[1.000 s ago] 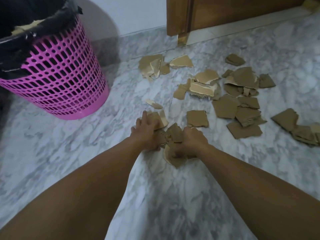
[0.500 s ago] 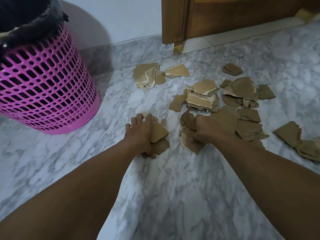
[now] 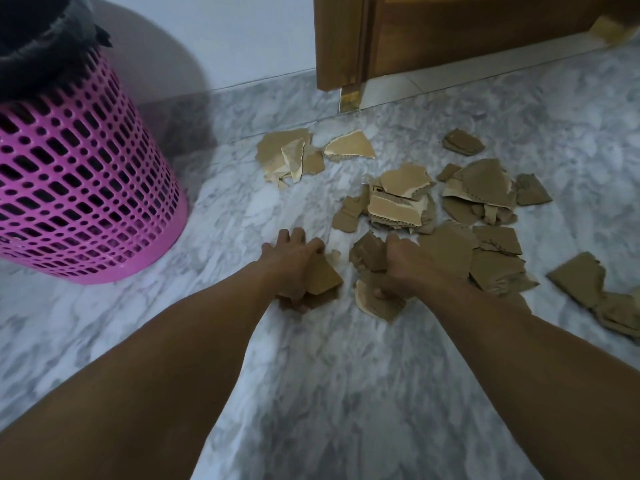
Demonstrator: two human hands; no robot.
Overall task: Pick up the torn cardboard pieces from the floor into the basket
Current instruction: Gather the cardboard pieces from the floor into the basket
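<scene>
Several torn brown cardboard pieces point(image 3: 401, 199) lie scattered on the marble floor ahead and to the right. My left hand point(image 3: 289, 263) grips a handful of cardboard pieces point(image 3: 322, 277) just above the floor. My right hand point(image 3: 403, 268) grips another bunch of cardboard pieces point(image 3: 369, 251), with one pale-edged piece hanging below it. The pink lattice basket point(image 3: 79, 188), lined with a black bag, stands at the far left, well apart from both hands.
A wooden door and frame point(image 3: 415, 36) close off the back right, with a white wall behind the basket. More cardboard lies at the right edge point(image 3: 585, 285) and near the wall point(image 3: 287, 157). Grey marble floor point(image 3: 329, 375) spreads in front of me.
Both hands have moved forward and apart, each carrying its bunch of cardboard. The right hand has gone toward the pile on the right. The view has shifted, so the basket sits further left.
</scene>
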